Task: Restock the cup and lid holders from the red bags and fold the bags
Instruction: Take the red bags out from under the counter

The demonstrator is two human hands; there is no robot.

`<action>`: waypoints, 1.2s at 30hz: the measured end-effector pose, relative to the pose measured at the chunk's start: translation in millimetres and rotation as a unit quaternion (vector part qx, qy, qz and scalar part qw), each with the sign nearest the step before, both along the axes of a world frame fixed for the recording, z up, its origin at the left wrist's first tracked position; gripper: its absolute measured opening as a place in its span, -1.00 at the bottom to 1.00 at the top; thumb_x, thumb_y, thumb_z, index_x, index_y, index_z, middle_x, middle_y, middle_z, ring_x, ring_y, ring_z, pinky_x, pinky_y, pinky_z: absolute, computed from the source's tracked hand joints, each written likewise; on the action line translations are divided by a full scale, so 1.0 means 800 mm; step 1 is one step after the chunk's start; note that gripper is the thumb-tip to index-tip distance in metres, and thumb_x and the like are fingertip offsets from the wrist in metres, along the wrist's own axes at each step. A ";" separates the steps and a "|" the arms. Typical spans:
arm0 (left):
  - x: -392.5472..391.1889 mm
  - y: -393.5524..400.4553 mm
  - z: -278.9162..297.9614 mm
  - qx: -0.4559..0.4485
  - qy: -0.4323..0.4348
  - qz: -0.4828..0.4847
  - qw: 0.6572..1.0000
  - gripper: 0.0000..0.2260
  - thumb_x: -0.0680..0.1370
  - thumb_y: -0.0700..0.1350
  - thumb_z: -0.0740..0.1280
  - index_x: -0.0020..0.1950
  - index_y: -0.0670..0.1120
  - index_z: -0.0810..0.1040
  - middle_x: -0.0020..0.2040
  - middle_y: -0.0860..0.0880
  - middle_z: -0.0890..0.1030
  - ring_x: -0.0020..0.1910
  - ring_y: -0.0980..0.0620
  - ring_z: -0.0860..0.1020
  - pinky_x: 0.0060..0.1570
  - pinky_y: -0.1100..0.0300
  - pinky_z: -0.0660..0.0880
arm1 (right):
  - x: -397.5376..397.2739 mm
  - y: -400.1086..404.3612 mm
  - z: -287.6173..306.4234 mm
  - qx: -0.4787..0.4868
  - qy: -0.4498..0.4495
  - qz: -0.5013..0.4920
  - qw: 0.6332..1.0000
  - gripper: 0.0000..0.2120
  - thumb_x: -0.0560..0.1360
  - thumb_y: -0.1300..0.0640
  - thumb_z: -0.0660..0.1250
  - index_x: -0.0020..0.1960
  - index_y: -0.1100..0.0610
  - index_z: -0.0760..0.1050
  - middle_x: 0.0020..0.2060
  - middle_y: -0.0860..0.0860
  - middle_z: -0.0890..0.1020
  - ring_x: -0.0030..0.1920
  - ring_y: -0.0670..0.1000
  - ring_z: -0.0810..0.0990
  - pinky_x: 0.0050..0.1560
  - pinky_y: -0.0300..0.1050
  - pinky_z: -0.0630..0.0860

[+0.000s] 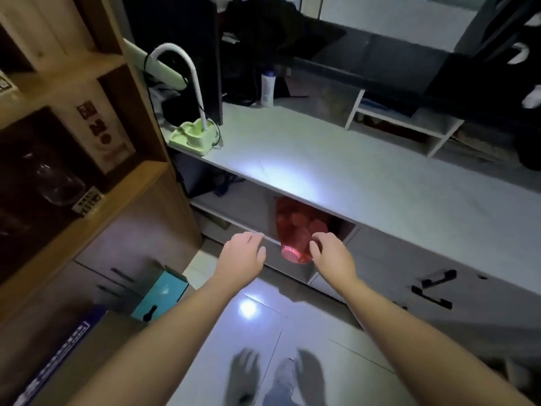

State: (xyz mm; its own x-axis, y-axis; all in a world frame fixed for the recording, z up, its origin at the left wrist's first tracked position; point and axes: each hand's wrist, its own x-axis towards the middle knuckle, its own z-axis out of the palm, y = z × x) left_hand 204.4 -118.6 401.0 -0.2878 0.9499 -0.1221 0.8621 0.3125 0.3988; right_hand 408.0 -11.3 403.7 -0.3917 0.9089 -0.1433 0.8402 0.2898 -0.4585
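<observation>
Head camera looks down at your two bare arms reaching toward the open shelf under the white counter [336, 183]. Your left hand [241, 254] hangs in the air with its fingers loosely bent and holds nothing. Your right hand [329, 254] has its fingers curled, and the fingertips sit right at the right side of the red bag [294, 227]; you cannot tell for sure if they pinch it or only touch it. The red bag sits in the shelf just under the counter's front edge. It looks full of round shapes, and its near end sticks out past the shelf lip, between your two hands. Your left hand is just beside the bag, a little apart from it.

On the counter's far left corner stands a green lamp [194, 133] with a bent white neck. A white bottle [267, 87] stands near the counter's back edge. A wooden shelf unit [73, 118] rises on the left. On the floor by it lies a teal box [162, 294]. Drawers with black handles [433, 288] sit to the right of the bag's shelf.
</observation>
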 end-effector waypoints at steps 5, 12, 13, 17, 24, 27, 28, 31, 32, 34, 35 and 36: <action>-0.003 0.033 -0.093 0.008 0.011 0.024 1.000 -0.64 0.67 0.00 0.15 0.45 -0.03 0.44 0.33 0.00 0.53 0.30 -0.10 0.45 0.27 0.02 0.39 | -0.016 0.033 -0.101 0.005 -0.023 0.000 1.000 -0.67 0.62 0.07 0.27 0.35 0.13 0.52 0.19 0.13 0.59 0.21 0.19 0.54 0.21 0.12 0.49; -0.024 0.112 -0.266 0.039 0.001 0.001 0.999 -0.66 0.67 -0.01 0.19 0.42 -0.04 0.46 0.29 0.00 0.55 0.30 -0.11 0.44 0.28 -0.01 0.38 | -0.046 0.089 -0.276 0.018 -0.034 -0.034 0.999 -0.68 0.62 0.05 0.29 0.32 0.14 0.53 0.18 0.13 0.59 0.20 0.19 0.53 0.22 0.11 0.48; -0.025 0.121 -0.290 0.053 0.006 -0.013 0.999 -0.66 0.66 -0.01 0.19 0.43 -0.04 0.47 0.29 0.01 0.55 0.32 -0.10 0.44 0.29 -0.01 0.38 | -0.051 0.097 -0.300 0.027 -0.034 -0.044 0.998 -0.66 0.62 0.03 0.30 0.34 0.13 0.52 0.20 0.12 0.58 0.22 0.19 0.52 0.24 0.11 0.47; -0.033 0.158 -0.385 0.109 0.030 -0.058 0.992 -0.65 0.66 0.00 0.21 0.42 -0.04 0.49 0.28 0.00 0.55 0.32 -0.09 0.45 0.28 0.03 0.37 | -0.070 0.138 -0.386 0.078 -0.044 -0.132 0.987 -0.59 0.61 -0.09 0.31 0.33 0.15 0.48 0.18 0.15 0.55 0.21 0.22 0.51 0.17 0.12 0.48; -0.037 0.209 -0.499 0.110 -0.011 -0.052 0.992 -0.65 0.67 0.00 0.20 0.45 -0.03 0.46 0.35 0.01 0.53 0.38 -0.06 0.41 0.37 0.02 0.33 | -0.099 0.210 -0.492 -0.038 -0.107 -0.263 0.958 -0.59 0.55 -0.16 0.25 0.11 0.15 0.63 0.12 0.14 0.66 0.16 0.23 0.61 0.00 -0.04 0.39; -0.035 0.218 -0.526 0.100 -0.049 -0.026 0.993 -0.67 0.66 -0.02 0.22 0.42 -0.04 0.48 0.34 0.01 0.54 0.37 -0.08 0.41 0.37 0.02 0.33 | -0.113 0.221 -0.519 0.011 -0.091 -0.263 0.960 -0.85 0.58 0.08 0.26 -0.02 0.15 0.55 0.15 0.17 0.63 0.16 0.24 0.60 -0.06 -0.07 0.33; -0.033 0.217 -0.530 0.096 -0.059 -0.018 0.993 -0.68 0.66 -0.02 0.22 0.41 -0.03 0.49 0.34 0.01 0.54 0.36 -0.08 0.41 0.36 0.03 0.34 | -0.119 0.221 -0.524 0.030 -0.081 -0.255 0.963 -0.87 0.57 0.16 0.26 0.01 0.18 0.55 0.14 0.19 0.62 0.16 0.25 0.59 -0.04 -0.06 0.37; -0.028 0.212 -0.531 0.075 -0.088 -0.002 0.993 -0.69 0.66 -0.03 0.21 0.39 -0.02 0.50 0.33 0.02 0.54 0.37 -0.06 0.40 0.36 0.07 0.32 | -0.126 0.211 -0.523 0.042 -0.053 -0.245 0.967 -0.84 0.55 0.25 0.25 0.05 0.25 0.57 0.10 0.24 0.62 0.12 0.30 0.58 0.04 0.00 0.45; -0.027 0.209 -0.527 0.068 -0.095 0.001 0.993 -0.69 0.66 -0.04 0.21 0.39 -0.02 0.51 0.34 0.03 0.54 0.37 -0.06 0.40 0.36 0.07 0.32 | -0.126 0.205 -0.519 0.056 -0.038 -0.246 0.967 -0.89 0.53 0.25 0.25 -0.04 0.22 0.55 0.02 0.25 0.63 0.05 0.30 0.61 -0.03 0.00 0.45; -0.026 0.205 -0.514 0.063 -0.106 0.001 0.992 -0.70 0.67 -0.05 0.21 0.38 -0.04 0.51 0.34 0.02 0.54 0.36 -0.07 0.40 0.37 0.04 0.33 | -0.124 0.188 -0.505 0.110 -0.012 -0.234 0.966 -0.90 0.53 0.23 0.26 -0.15 0.19 0.50 -0.13 0.23 0.63 -0.10 0.29 0.61 -0.18 -0.01 0.37; -0.026 0.204 -0.507 0.066 -0.111 0.001 0.992 -0.70 0.67 -0.06 0.21 0.38 -0.05 0.52 0.33 0.01 0.54 0.36 -0.07 0.40 0.37 0.03 0.33 | -0.121 0.178 -0.498 0.130 0.003 -0.224 0.966 -0.88 0.56 0.19 0.27 -0.14 0.18 0.49 -0.16 0.21 0.61 -0.13 0.28 0.59 -0.20 -0.01 0.32; -0.026 0.202 -0.499 0.072 -0.116 0.001 0.991 -0.70 0.66 -0.07 0.21 0.37 -0.05 0.52 0.33 0.01 0.54 0.36 -0.07 0.39 0.38 0.02 0.34 | -0.116 0.167 -0.491 0.141 0.021 -0.213 0.966 -0.86 0.59 0.15 0.28 -0.13 0.17 0.48 -0.16 0.17 0.58 -0.13 0.26 0.56 -0.21 -0.01 0.28</action>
